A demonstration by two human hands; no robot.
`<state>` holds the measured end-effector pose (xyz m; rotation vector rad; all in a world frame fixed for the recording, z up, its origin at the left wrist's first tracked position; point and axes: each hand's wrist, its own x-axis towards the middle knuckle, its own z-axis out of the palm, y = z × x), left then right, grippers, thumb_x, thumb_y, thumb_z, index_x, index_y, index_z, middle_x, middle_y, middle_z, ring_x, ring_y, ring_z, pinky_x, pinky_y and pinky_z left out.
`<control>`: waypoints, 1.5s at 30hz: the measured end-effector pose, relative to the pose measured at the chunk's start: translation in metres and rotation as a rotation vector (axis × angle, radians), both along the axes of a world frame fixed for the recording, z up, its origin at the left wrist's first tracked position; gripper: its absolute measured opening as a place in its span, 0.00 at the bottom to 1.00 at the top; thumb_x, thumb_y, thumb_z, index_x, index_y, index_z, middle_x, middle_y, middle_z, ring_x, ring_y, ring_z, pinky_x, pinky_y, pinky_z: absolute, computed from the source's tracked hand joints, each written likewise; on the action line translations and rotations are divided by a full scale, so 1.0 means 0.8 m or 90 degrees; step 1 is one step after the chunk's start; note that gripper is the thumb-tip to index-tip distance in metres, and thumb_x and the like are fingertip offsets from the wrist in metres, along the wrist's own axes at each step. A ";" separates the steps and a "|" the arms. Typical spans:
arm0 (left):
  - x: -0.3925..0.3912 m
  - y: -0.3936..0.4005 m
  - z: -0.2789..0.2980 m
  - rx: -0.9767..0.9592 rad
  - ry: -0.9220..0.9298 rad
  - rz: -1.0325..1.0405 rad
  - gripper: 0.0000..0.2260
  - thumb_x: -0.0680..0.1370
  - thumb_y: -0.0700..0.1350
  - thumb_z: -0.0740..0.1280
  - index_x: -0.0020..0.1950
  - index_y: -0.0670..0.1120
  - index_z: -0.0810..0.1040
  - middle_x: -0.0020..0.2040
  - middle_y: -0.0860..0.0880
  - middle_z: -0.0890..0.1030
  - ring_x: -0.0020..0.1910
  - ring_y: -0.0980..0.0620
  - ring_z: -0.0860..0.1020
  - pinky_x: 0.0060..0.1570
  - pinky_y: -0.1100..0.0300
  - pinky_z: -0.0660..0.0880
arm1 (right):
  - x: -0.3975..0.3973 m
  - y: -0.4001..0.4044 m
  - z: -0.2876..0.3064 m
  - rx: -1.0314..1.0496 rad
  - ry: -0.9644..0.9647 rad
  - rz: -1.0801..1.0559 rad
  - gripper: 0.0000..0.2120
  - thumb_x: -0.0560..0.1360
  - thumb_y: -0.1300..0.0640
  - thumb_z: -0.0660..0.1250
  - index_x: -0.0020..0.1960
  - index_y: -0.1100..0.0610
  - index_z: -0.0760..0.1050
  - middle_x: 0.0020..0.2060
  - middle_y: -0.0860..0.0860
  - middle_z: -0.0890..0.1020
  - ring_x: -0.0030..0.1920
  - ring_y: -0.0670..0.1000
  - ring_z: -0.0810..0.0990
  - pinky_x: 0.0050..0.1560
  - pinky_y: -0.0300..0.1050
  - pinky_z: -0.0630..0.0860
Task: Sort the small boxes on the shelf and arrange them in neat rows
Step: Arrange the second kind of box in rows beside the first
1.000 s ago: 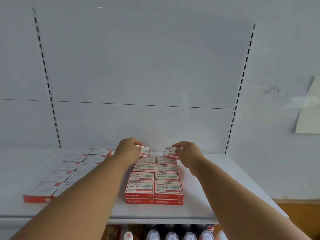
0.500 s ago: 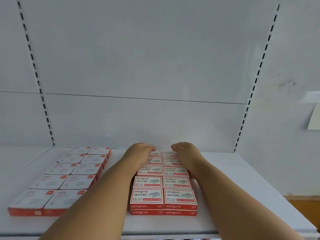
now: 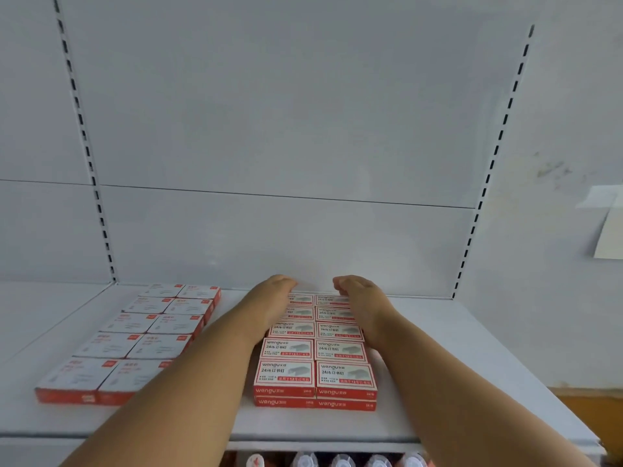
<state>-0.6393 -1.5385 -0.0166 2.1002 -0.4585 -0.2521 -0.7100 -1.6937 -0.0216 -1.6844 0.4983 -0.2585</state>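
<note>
Both hands, left (image 3: pixel 274 291) and right (image 3: pixel 355 291), rest at the shelf's (image 3: pixel 438 348) back edge over the boxes (image 3: pixel 317 352); their grip cannot be told.

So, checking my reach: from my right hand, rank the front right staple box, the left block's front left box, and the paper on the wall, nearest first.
From the right hand:
1. Front right staple box, just below the forearm.
2. Paper on the wall, far right.
3. Left block's front left box, far left front.

Red-and-white staple boxes (image 3: pixel 315 348) lie flat in two tidy columns, stacked two high on the shelf (image 3: pixel 438 365)
</note>
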 end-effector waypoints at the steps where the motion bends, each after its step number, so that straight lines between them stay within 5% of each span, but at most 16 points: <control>1: -0.010 0.005 0.005 -0.033 0.033 0.012 0.15 0.83 0.51 0.54 0.64 0.49 0.75 0.55 0.49 0.81 0.52 0.50 0.80 0.59 0.51 0.76 | -0.007 0.002 0.004 -0.016 0.005 0.005 0.15 0.81 0.51 0.56 0.64 0.50 0.74 0.58 0.48 0.79 0.51 0.52 0.82 0.51 0.52 0.80; 5: -0.056 0.028 0.016 -0.022 0.030 0.011 0.18 0.84 0.52 0.53 0.72 0.52 0.68 0.62 0.50 0.78 0.54 0.51 0.79 0.57 0.52 0.76 | -0.045 0.014 0.009 -0.138 0.017 0.034 0.17 0.82 0.48 0.54 0.69 0.50 0.70 0.59 0.48 0.78 0.54 0.51 0.77 0.47 0.45 0.73; 8: -0.092 0.049 0.011 0.027 -0.047 0.004 0.18 0.84 0.51 0.55 0.74 0.54 0.66 0.71 0.50 0.70 0.55 0.53 0.78 0.49 0.57 0.78 | -0.074 0.012 -0.005 -0.354 -0.024 0.027 0.16 0.80 0.46 0.57 0.64 0.49 0.74 0.61 0.48 0.76 0.56 0.50 0.77 0.54 0.47 0.75; 11: -0.123 0.075 -0.010 0.105 -0.147 -0.018 0.17 0.83 0.53 0.57 0.72 0.55 0.68 0.72 0.54 0.68 0.59 0.55 0.75 0.53 0.60 0.75 | -0.113 0.017 -0.014 -0.588 -0.050 0.003 0.20 0.78 0.38 0.58 0.61 0.49 0.75 0.57 0.46 0.75 0.56 0.50 0.76 0.56 0.48 0.74; 14: -0.142 0.099 -0.027 0.130 -0.202 -0.036 0.17 0.82 0.52 0.60 0.72 0.56 0.69 0.73 0.57 0.67 0.65 0.57 0.72 0.58 0.64 0.71 | -0.150 0.034 -0.015 -0.673 0.026 0.014 0.28 0.76 0.30 0.51 0.64 0.50 0.69 0.51 0.47 0.78 0.51 0.50 0.77 0.48 0.47 0.75; 18: -0.144 0.116 -0.034 0.138 -0.272 -0.011 0.21 0.79 0.57 0.65 0.71 0.59 0.68 0.71 0.57 0.68 0.64 0.56 0.73 0.62 0.56 0.74 | -0.165 0.050 -0.020 -0.756 0.105 0.051 0.28 0.74 0.28 0.50 0.62 0.48 0.60 0.36 0.45 0.76 0.40 0.51 0.78 0.37 0.47 0.74; 21: -0.143 0.120 -0.035 0.141 -0.306 -0.027 0.17 0.77 0.54 0.69 0.66 0.57 0.74 0.61 0.57 0.72 0.52 0.58 0.76 0.51 0.66 0.75 | -0.168 0.050 -0.024 -0.764 0.081 0.055 0.23 0.74 0.30 0.54 0.60 0.45 0.60 0.34 0.43 0.77 0.35 0.47 0.78 0.36 0.45 0.75; 25: -0.144 0.118 -0.037 0.141 -0.359 -0.023 0.16 0.77 0.52 0.70 0.65 0.54 0.77 0.52 0.58 0.70 0.46 0.60 0.72 0.37 0.74 0.63 | -0.172 0.054 -0.025 -0.751 0.065 0.053 0.16 0.76 0.34 0.58 0.55 0.44 0.62 0.39 0.42 0.78 0.34 0.44 0.77 0.36 0.42 0.76; 35: -0.145 0.120 -0.039 0.141 -0.373 -0.051 0.19 0.77 0.52 0.70 0.68 0.53 0.76 0.58 0.54 0.75 0.52 0.56 0.76 0.50 0.68 0.71 | -0.175 0.053 -0.030 -0.718 0.027 0.035 0.17 0.74 0.38 0.66 0.57 0.46 0.71 0.44 0.41 0.77 0.40 0.44 0.77 0.42 0.42 0.76; 40: -0.142 0.119 -0.039 0.136 -0.375 -0.055 0.19 0.77 0.52 0.70 0.67 0.52 0.76 0.58 0.53 0.74 0.48 0.57 0.74 0.49 0.68 0.70 | -0.172 0.053 -0.031 -0.708 0.041 0.017 0.17 0.74 0.39 0.67 0.58 0.46 0.72 0.47 0.42 0.76 0.42 0.45 0.75 0.41 0.41 0.73; 45: -0.145 0.117 -0.037 0.131 -0.352 -0.027 0.23 0.78 0.53 0.69 0.72 0.53 0.71 0.64 0.52 0.72 0.55 0.55 0.75 0.53 0.64 0.72 | -0.178 0.061 -0.041 -0.792 -0.015 -0.033 0.21 0.75 0.39 0.65 0.64 0.47 0.74 0.59 0.46 0.71 0.60 0.49 0.70 0.59 0.45 0.73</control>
